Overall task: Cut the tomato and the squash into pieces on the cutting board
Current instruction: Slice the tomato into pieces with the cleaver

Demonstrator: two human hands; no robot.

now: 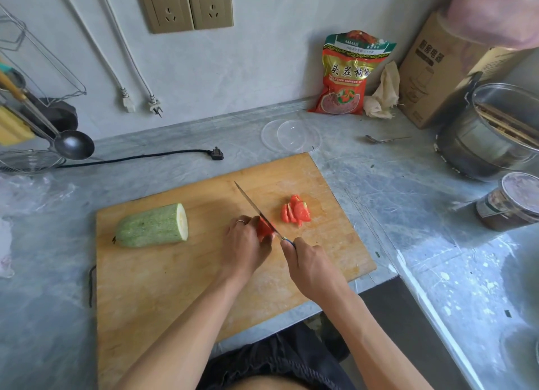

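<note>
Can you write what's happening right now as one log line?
step: slicing tomato | left hand: holds tomato | right hand: grips knife | slices: on board | squash: uncut

Back on the grey counter [393, 191] a red-and-gold snack bag [348, 74] leans on the wall, a crumpled cloth [382, 93] just beside it — then a cardboard box [431, 72]. A clear plastic lid [290, 136] lies flat, a spoon [385, 139] nearby. Far left — a ladle [73, 144] and a black plug [217, 153].
</note>
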